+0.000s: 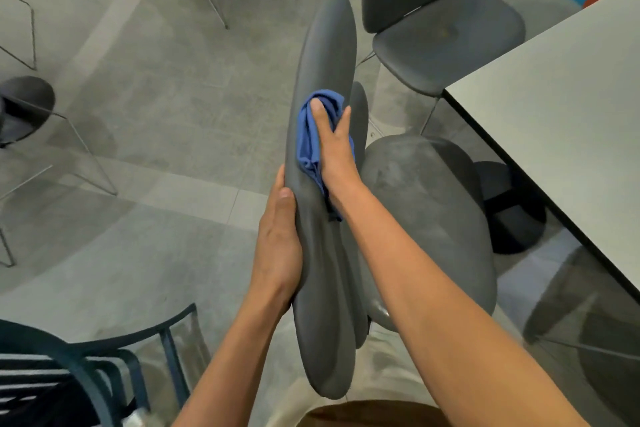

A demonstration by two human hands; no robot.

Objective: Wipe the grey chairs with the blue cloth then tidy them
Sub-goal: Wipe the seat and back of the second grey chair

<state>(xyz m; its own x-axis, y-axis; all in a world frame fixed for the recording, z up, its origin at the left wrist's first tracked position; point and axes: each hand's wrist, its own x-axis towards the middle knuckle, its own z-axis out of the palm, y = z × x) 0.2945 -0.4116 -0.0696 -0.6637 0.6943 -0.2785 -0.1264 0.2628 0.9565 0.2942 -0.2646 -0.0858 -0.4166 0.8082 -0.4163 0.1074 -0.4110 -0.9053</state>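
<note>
Pressing the blue cloth [313, 139] against the chair backrest [322, 80] with my right hand [334, 146], fingers closed over it. My left hand [280, 236] grips the backrest's left edge. Table [554, 107] at right.
</note>
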